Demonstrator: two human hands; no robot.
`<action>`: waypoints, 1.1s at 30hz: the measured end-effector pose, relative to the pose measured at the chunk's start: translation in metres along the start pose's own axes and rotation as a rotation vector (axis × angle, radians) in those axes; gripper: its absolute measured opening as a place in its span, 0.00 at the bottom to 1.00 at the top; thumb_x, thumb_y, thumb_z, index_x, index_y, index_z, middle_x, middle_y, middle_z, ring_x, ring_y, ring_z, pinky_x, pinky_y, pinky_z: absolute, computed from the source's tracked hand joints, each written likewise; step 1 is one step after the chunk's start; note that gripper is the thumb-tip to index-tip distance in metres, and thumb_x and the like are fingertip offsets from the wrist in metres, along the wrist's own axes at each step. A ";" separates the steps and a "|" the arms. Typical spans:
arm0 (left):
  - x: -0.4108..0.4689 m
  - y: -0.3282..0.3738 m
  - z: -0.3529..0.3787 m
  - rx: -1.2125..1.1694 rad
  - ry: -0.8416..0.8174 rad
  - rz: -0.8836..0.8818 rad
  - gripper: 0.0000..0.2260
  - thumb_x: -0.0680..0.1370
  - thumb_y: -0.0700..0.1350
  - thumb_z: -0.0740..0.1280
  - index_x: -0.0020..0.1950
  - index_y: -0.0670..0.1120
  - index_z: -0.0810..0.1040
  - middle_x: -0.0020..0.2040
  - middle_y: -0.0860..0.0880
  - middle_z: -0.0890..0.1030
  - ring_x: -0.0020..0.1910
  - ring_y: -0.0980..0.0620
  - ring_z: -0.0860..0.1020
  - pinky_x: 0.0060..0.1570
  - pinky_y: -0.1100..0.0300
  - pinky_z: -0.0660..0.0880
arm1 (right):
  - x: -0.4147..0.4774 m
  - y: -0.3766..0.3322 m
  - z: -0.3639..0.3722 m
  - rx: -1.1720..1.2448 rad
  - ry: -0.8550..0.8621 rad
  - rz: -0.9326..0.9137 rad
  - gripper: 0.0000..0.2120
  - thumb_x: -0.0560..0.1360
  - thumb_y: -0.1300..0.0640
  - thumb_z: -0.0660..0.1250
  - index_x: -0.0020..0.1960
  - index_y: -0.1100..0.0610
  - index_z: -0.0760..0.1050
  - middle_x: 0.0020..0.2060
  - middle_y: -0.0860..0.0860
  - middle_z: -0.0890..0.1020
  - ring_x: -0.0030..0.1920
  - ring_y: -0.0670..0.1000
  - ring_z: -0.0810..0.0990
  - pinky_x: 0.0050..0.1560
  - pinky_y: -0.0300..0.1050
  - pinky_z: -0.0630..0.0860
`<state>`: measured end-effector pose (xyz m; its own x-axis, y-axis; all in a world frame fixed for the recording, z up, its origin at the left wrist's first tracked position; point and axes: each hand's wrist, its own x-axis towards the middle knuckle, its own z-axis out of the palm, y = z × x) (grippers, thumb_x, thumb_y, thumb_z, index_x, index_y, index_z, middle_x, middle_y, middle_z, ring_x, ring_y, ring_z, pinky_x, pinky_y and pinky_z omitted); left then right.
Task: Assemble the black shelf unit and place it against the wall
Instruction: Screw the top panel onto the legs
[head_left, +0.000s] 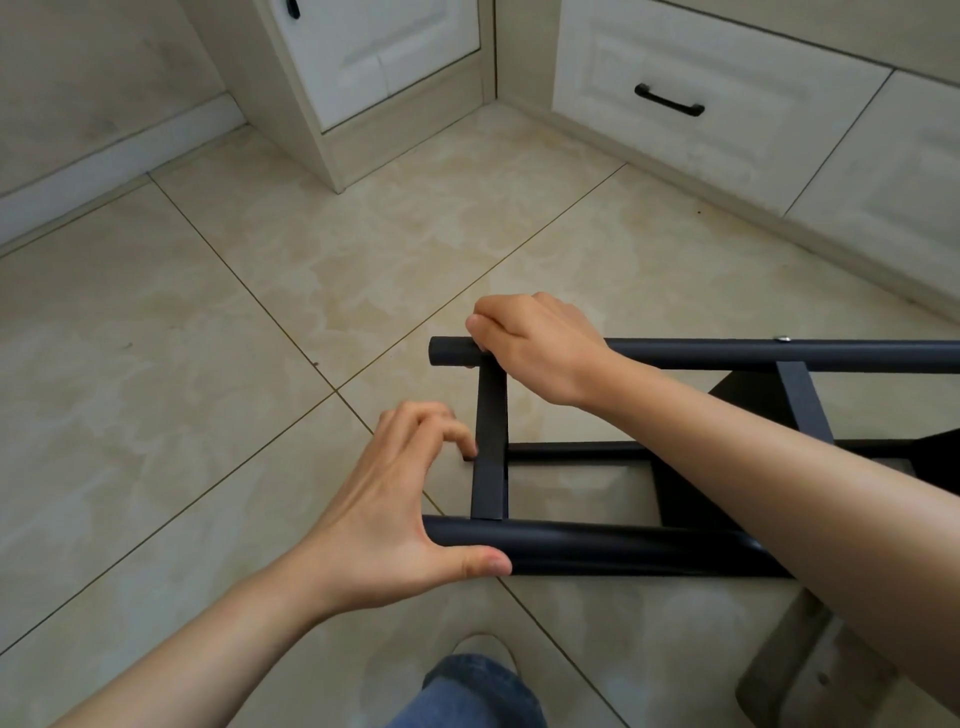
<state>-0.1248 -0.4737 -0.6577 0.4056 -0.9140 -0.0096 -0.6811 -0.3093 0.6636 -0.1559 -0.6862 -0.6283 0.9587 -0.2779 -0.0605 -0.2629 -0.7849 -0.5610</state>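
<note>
Shelf unit: your black metal shelf frame (597, 548) lies on its side over the beige marbled floor tiles (208, 338), running off the picture's right edge, its open end toward your hands.
Near tube: a thick round black tube (623, 540) runs left to right, closest to you.
Far tube: a second round black tube (727, 354) lies parallel beyond it.
Crossbar: a flat black bar (489, 441) joins the two tubes near their left ends.
Left hand (395, 514): your thumb presses under the near tube's end, fingers curled and touching the crossbar's left edge — not a full grasp.
Right hand (540, 348): closed over the far tube just above the crossbar joint.
Surroundings: white panelled cabinets with black handles (670, 98) stand well beyond the frame.
</note>
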 end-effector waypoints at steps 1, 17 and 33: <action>0.000 0.000 0.000 0.004 0.011 0.051 0.32 0.63 0.71 0.73 0.62 0.68 0.64 0.67 0.69 0.59 0.74 0.62 0.60 0.67 0.66 0.63 | 0.000 0.000 0.000 -0.002 0.002 0.001 0.18 0.83 0.50 0.51 0.45 0.59 0.72 0.35 0.52 0.75 0.42 0.60 0.73 0.37 0.50 0.60; 0.003 -0.006 0.008 0.087 0.029 0.269 0.35 0.74 0.65 0.70 0.77 0.51 0.67 0.79 0.55 0.65 0.80 0.53 0.58 0.79 0.49 0.52 | -0.002 0.003 0.008 0.073 0.124 -0.024 0.11 0.84 0.49 0.53 0.49 0.54 0.69 0.43 0.50 0.83 0.47 0.57 0.79 0.46 0.52 0.73; 0.004 -0.006 0.013 0.074 0.067 0.279 0.34 0.75 0.63 0.71 0.76 0.49 0.68 0.79 0.54 0.66 0.80 0.50 0.60 0.77 0.43 0.58 | -0.090 0.048 0.005 0.352 -0.151 -0.038 0.06 0.74 0.58 0.73 0.51 0.52 0.84 0.41 0.44 0.85 0.40 0.38 0.82 0.47 0.31 0.77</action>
<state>-0.1275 -0.4788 -0.6712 0.2341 -0.9479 0.2163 -0.8134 -0.0691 0.5776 -0.2545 -0.6956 -0.6542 0.9791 -0.1474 -0.1402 -0.1988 -0.5479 -0.8125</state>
